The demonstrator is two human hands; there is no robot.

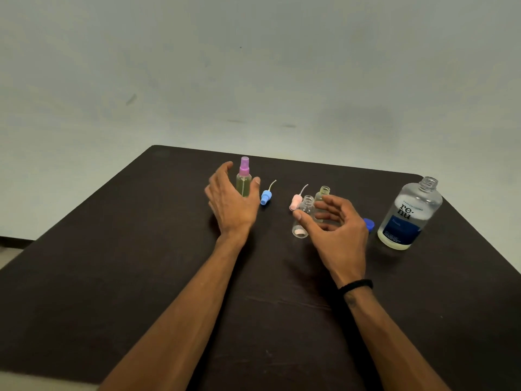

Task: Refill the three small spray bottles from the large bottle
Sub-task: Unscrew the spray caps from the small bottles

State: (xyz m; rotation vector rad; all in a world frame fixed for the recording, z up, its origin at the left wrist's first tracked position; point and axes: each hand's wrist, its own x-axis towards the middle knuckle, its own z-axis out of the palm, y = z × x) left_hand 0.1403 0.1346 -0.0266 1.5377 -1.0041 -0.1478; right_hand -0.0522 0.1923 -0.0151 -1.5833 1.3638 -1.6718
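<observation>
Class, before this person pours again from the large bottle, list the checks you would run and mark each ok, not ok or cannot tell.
1. Large bottle uncapped and upright: ok; its blue cap lies beside it.
2. Two small bottles open: ok; the clear bottle and the bottle behind it have bare necks.
3. Their spray heads are off: ok; blue spray head and pink spray head lie on the table.
4. Purple-topped bottle filled and closed: ok.
5. Hands free: left hand ok; right hand cannot tell.
</observation>
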